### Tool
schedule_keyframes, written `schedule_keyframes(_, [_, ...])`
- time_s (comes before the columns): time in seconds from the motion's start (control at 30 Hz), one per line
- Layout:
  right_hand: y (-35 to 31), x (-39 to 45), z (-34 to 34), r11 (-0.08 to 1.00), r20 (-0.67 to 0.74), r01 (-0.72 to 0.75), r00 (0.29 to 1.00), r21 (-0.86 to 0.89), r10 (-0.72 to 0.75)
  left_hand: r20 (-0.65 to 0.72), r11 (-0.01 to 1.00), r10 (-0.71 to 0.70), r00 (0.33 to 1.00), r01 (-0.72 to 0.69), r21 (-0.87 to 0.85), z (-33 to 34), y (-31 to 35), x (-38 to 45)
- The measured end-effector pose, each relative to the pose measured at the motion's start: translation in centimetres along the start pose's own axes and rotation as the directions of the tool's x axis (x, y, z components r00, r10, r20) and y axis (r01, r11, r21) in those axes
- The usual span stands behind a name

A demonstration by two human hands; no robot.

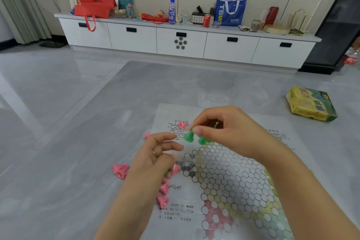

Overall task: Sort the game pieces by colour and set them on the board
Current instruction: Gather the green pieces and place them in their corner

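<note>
A paper game board (229, 179) printed with hexagonal cells lies on the grey table. My right hand (229, 130) hovers over its far edge and pinches a green cone piece (189, 136) between thumb and forefinger; a second green piece (202, 140) stands just beside it, partly under the hand. My left hand (155, 160) is at the board's left edge with fingers curled; a pink piece (175, 169) shows at its palm. Several pink cone pieces lie loose: a cluster (120, 170) left of the hand, others (163, 194) below it, one (182, 124) on the printed text.
A yellow and green game box (311, 104) lies on the table at the right. Beyond the table is shiny grey floor and a long white cabinet (181, 43) crowded with bags, bottles and cans. A cola bottle (351, 56) stands at the far right.
</note>
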State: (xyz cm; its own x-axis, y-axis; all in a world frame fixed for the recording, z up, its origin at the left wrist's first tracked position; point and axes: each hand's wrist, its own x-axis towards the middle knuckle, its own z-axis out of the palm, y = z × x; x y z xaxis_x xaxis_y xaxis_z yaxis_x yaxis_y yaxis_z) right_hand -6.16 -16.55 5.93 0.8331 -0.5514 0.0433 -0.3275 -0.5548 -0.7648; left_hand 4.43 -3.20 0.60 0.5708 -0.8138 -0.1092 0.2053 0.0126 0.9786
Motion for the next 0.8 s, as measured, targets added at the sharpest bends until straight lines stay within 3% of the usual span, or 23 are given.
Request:
schedule_keyframes(0.17, [3.4, 0.0, -1.6, 0.973, -0.188, -0.132, 0.977, -0.189, 0.096, -0.085, 0.999, -0.016, 0.996, 0.013, -0.034, -0.5, -0.2, 0.3])
schedule_keyframes(0.3, [5.7, 0.1, -1.5, 0.931, -0.18, -0.189, 0.974, -0.313, 0.137, -0.05, 0.999, -0.02, 0.999, 0.021, 0.026, -0.5, -0.4, 0.2])
schedule_keyframes(0.5, [6.9, 0.8, -0.5, 0.896, -0.174, -0.183, 0.977, -0.405, 0.121, 0.044, 0.999, 0.007, 0.999, -0.004, -0.048, 0.2, -0.1, 0.1])
schedule_keyframes(0.8, [7.3, 1.1, -0.3, 0.871, -0.168, -0.163, 0.981, -0.464, 0.094, 0.022, 0.995, -0.033, 0.999, 0.035, -0.094, 0.0, 0.2, -0.1])
